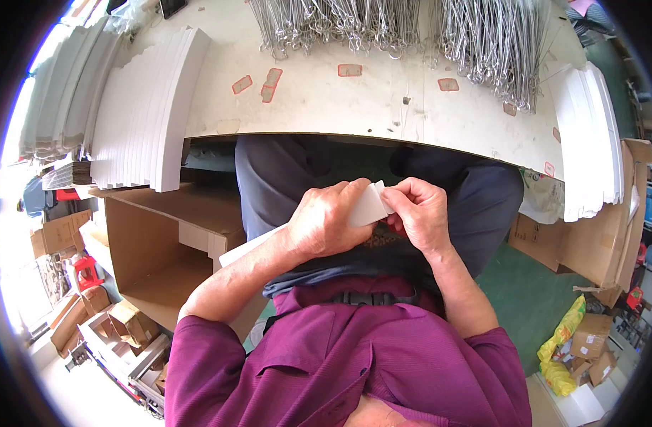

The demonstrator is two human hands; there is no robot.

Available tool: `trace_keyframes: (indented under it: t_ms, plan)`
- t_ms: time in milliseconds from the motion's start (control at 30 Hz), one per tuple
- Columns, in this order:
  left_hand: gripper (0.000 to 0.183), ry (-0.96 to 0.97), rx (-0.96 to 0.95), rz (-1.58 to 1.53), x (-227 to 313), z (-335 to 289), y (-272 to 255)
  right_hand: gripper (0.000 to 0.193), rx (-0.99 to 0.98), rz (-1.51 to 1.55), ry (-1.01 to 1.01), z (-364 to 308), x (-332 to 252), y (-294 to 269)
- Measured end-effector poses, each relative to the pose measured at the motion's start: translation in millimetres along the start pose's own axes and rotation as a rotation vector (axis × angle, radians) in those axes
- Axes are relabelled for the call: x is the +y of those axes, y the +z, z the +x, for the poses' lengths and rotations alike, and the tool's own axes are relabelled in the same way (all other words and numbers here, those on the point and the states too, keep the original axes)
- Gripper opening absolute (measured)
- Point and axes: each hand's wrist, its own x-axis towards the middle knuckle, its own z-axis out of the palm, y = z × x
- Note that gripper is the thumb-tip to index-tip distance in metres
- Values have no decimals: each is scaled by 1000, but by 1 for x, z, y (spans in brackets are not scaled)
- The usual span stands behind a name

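**White card strip mid-fold, held over lap**

Status: one piece in hand, work on it looks partway. Left hand closed around a long white card strip, fingers wrapped over its upper end; the strip's tail runs down-left under the forearm. Right hand pinches the strip's free end between thumb and fingertips, at what looks like a crease or folded flap. Both hands sit below the counter edge, above the lap, touching each other via the strip.

Done/left (judged): big stacks of flat white card blanks at counter left and more at right look unprocessed, so most stock remains. Open brown carton at the person's left; can't tell what's in it.

Materials:
- Strip: matte white, thin, stiff-ish, bends w/o crumpling.
- Blanks: same white, stacked on edge, fanned, stepped outline.
- Wire hooks: shiny metal, looped ends, heaped in two piles at counter's far side.
- Counter: pale, scuffed, small red-edged stickers.
- Floor: green, cartons + yellow bag at right.
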Motion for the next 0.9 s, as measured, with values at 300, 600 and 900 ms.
trace_keyframes:
  t_ms: [300,600,900]
  plan:
    - [58,2,11,35,-5,1,1,14,87,-224,-339,-2,20,15]
    - [57,-5,47,-21,-2,1,-4,44,53,-377,-589,-8,29,25]
    - [62,54,64,42,-9,3,0,51,33,-506,-628,-11,29,30]
